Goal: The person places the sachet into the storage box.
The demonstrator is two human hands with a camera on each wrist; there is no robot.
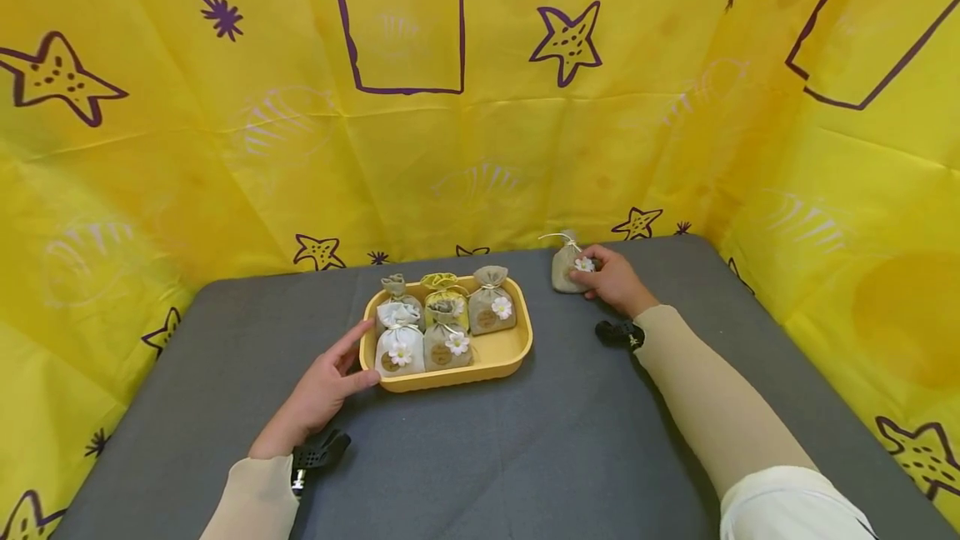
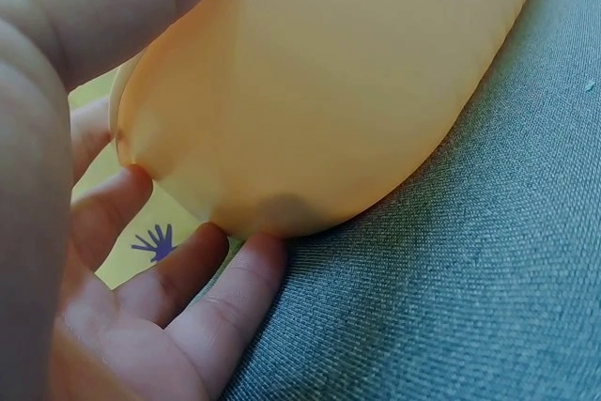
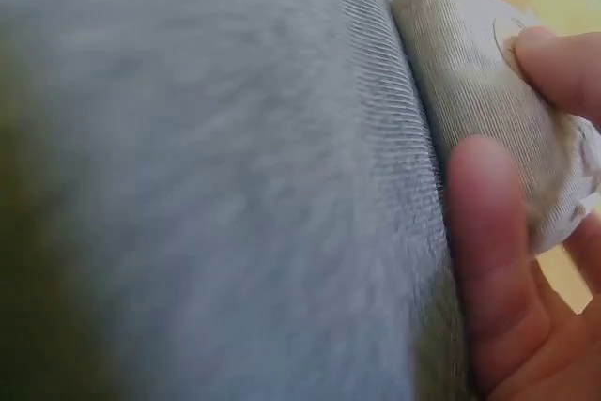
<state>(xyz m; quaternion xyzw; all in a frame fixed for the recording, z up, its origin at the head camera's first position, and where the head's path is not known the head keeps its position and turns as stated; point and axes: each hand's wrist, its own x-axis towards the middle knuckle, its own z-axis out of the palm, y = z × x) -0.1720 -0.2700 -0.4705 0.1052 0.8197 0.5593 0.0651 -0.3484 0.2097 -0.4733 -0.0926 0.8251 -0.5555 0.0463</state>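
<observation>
Near the back edge of the table, my right hand (image 1: 619, 282) pinches a beige cloth sachet (image 1: 566, 269) with a tied neck and a white flower. In the right wrist view, the thumb and fingers press the sides of that sachet (image 3: 470, 72), whose base is at the grey cloth. My left hand (image 1: 322, 390) holds the left end of a yellow tray (image 1: 506, 350), thumb at the front corner and fingers along the side. The left wrist view shows fingertips against the tray's outer wall (image 2: 319, 91). Several sachets, among them a white sachet (image 1: 400, 344), stand in the tray.
A grey cloth (image 1: 465, 457) covers the table. Yellow curtains (image 1: 480, 148) with purple starfish drawings hang behind and at both sides. Inside the tray, bare floor shows at the front right, before a beige sachet (image 1: 491, 307). Dark straps sit on both wrists.
</observation>
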